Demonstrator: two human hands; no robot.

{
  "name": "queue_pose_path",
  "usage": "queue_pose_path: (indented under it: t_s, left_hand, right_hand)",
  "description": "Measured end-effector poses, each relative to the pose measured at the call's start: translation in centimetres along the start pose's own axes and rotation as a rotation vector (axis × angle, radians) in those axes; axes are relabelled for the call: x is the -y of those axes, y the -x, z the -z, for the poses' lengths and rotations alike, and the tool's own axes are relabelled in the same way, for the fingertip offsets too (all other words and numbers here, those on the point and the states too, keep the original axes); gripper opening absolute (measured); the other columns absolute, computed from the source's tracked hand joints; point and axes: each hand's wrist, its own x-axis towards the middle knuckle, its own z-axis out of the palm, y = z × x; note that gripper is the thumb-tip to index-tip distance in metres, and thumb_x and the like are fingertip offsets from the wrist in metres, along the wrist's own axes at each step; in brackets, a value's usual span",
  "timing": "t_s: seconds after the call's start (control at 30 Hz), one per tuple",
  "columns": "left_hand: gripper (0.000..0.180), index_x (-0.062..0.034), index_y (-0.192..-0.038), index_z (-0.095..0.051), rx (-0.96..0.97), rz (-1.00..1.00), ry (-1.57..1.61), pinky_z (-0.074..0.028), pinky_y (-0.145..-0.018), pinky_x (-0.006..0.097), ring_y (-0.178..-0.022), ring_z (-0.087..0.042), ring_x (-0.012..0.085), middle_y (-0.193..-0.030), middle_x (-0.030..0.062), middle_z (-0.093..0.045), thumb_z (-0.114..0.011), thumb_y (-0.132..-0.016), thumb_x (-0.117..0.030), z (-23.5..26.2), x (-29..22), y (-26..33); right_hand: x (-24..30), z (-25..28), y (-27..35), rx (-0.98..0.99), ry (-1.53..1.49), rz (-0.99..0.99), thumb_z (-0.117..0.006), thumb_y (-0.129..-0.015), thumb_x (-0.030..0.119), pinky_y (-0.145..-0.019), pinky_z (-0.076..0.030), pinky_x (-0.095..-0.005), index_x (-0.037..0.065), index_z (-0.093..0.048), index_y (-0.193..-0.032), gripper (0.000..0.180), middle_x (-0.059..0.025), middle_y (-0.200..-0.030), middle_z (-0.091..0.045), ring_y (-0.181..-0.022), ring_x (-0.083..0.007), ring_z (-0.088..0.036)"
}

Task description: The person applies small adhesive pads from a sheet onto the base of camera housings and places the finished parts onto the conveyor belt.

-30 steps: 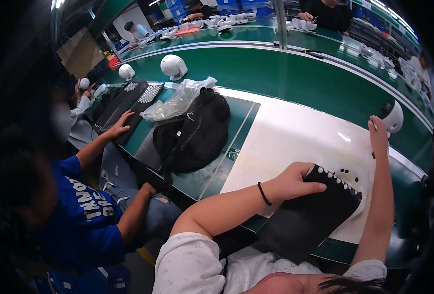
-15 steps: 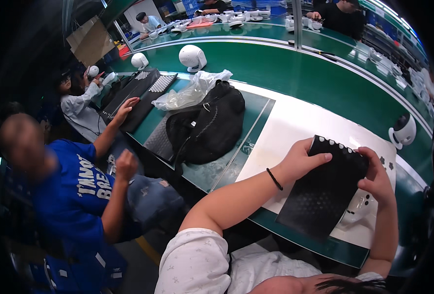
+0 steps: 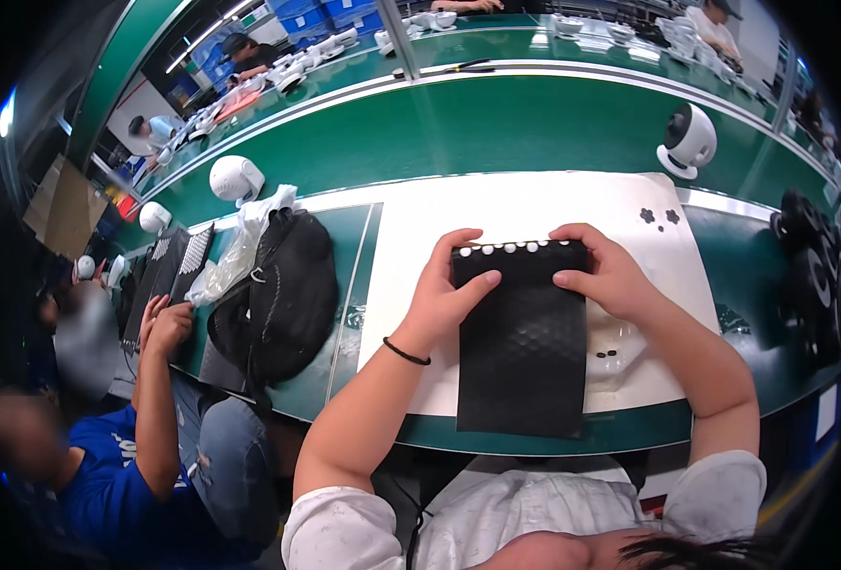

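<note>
Both my hands hold a flexible black sheet (image 3: 523,361) by its far corners, and it hangs toward the table's near edge. A row of small white round pads (image 3: 511,248) runs along its folded-looking far edge. My left hand (image 3: 451,285) pinches the left corner, thumb on top. My right hand (image 3: 603,274) grips the right corner the same way. Beneath the sheet lies a white mat (image 3: 535,204). Beside the sheet on the right, partly behind my right forearm, rests a white plastic part (image 3: 612,353) with small dark spots. Small black flower-shaped pieces (image 3: 647,216) lie at the mat's far right.
To my left are a black bag (image 3: 292,294), a clear plastic bag (image 3: 235,252) and dark sheets with white pads (image 3: 192,252). White rounded devices (image 3: 236,179) stand along the green bench, another (image 3: 691,141) at far right. A co-worker in blue (image 3: 121,475) sits at left.
My view has swung to the right, bringing the sheet to the middle. Both hands keep hold of it, and it now hangs straighter. The co-worker's hands have come together.
</note>
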Motion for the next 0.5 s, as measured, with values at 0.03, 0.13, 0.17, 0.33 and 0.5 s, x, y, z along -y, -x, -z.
queue_pose_path:
  t_s: [0.03,0.13,0.17,0.33,0.5]
  left_hand:
    - [0.048,-0.0053,-0.116,-0.040,-0.010,0.005,-0.050,-0.044,-0.075,0.024,-0.089,-0.051,0.0111,-0.099,0.0057,-0.050,-0.064,-0.075,-0.003,0.04,0.07,0.02]
    - [0.037,-0.0051,-0.107,-0.043,0.002,0.009,-0.021,-0.045,-0.070,0.022,-0.083,-0.053,0.0094,-0.091,0.0044,-0.054,-0.062,-0.076,-0.002,0.09,-0.26,0.16]
    - [0.035,-0.0052,-0.106,-0.043,0.002,0.001,-0.022,-0.046,-0.069,0.022,-0.082,-0.054,0.0091,-0.090,0.0043,-0.055,-0.062,-0.076,-0.002,0.11,-0.29,0.20]
    - [0.035,-0.0057,-0.107,-0.043,0.011,0.004,-0.025,-0.045,-0.076,0.023,-0.088,-0.052,0.0102,-0.097,0.0048,-0.052,-0.060,-0.078,0.000,0.16,-0.46,0.30]
    - [0.035,-0.0055,-0.107,-0.043,-0.004,-0.012,-0.052,-0.044,-0.076,0.023,-0.088,-0.052,0.0099,-0.097,0.0037,-0.051,-0.061,-0.077,0.001,0.04,-0.63,0.34]
  right_hand:
    - [0.07,-0.01,0.05,-0.010,-0.003,-0.002,-0.060,-0.076,0.002,-0.073,-0.043,-0.0225,0.006,-0.046,-0.113,0.040,-0.0028,-0.094,-0.053,-0.084,-0.0082,-0.051]
    - [0.32,-0.10,0.18,-0.008,0.004,-0.014,-0.060,-0.076,0.004,-0.073,-0.043,-0.0225,0.007,-0.046,-0.113,0.039,-0.0026,-0.093,-0.054,-0.082,-0.0084,-0.051]
    - [0.37,-0.09,0.23,-0.003,0.014,-0.014,-0.061,-0.077,0.006,-0.072,-0.043,-0.0226,0.007,-0.046,-0.113,0.039,-0.0026,-0.093,-0.054,-0.082,-0.0084,-0.050]
    - [0.84,-0.24,0.38,-0.021,-0.016,-0.045,-0.065,-0.077,0.014,-0.072,-0.042,-0.0226,0.008,-0.047,-0.114,0.042,-0.0021,-0.092,-0.054,-0.080,-0.0084,-0.050]
    - [0.11,-0.13,0.05,-0.044,-0.029,0.019,-0.067,-0.076,0.020,-0.071,-0.042,-0.0220,0.008,-0.049,-0.112,0.041,-0.0009,-0.088,-0.055,-0.076,-0.0079,-0.049]
